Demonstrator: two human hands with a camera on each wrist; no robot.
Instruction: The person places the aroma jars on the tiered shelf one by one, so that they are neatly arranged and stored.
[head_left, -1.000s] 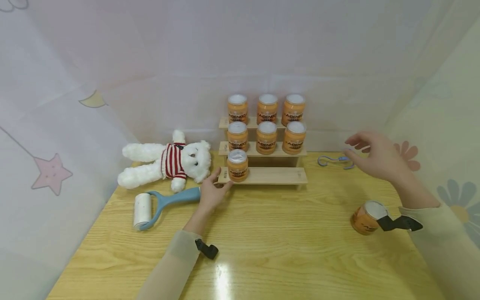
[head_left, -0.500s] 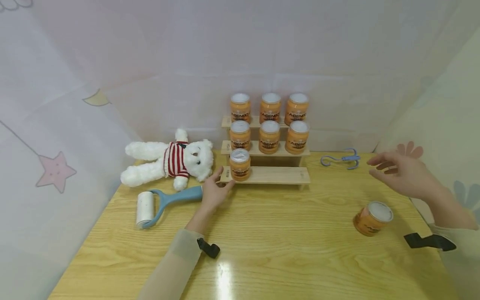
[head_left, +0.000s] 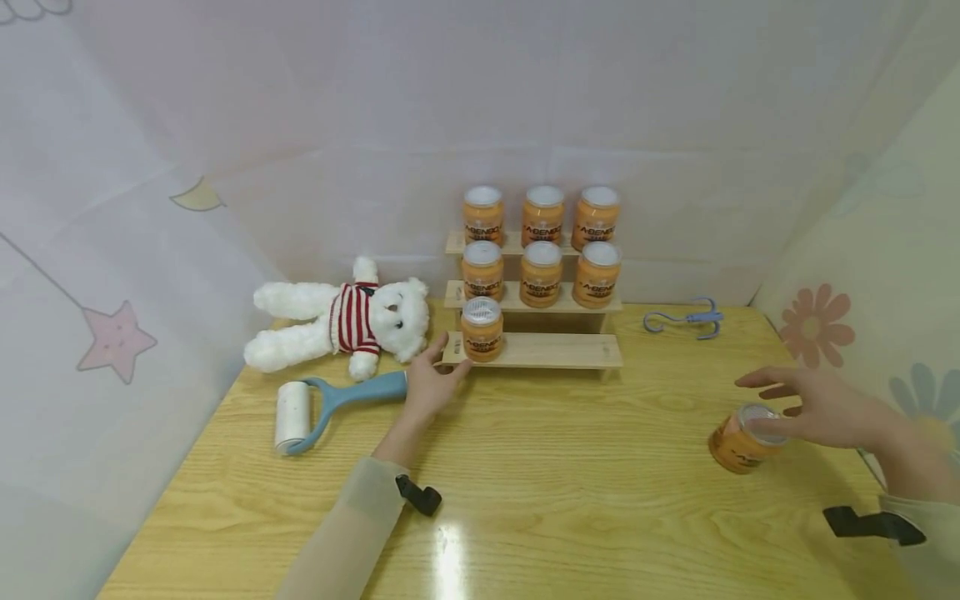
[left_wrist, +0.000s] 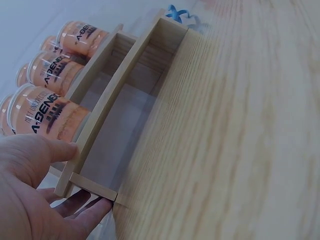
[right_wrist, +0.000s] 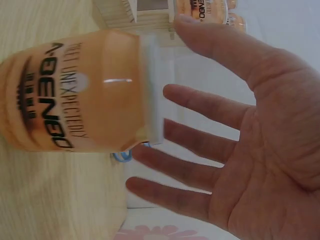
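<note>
My left hand (head_left: 427,392) holds the left end of the three-tier wooden shelf (head_left: 562,352); in the left wrist view its thumb presses the front edge and its fingers curl around the end leg. Right beside that thumb, an orange jar (head_left: 483,342) stands on the lowest tier. At the right of the table is a single orange jar (head_left: 733,448) with a clear lid. Over it hovers my right hand (head_left: 836,412), its fingers spread. The right wrist view shows this jar (right_wrist: 90,90) in front of the extended fingers, with the palm bare.
Several matching jars (head_left: 542,275) fill the upper two tiers. A white teddy bear (head_left: 352,321) in a striped shirt and a blue-handled lint roller (head_left: 337,400) lie left of the shelf. A blue hook (head_left: 690,317) lies at the back right. Fabric walls enclose the table.
My right hand has moved right from near the blue hook, then down to the lone jar. The left hand stays at the shelf's end. The whole view has shifted slightly.
</note>
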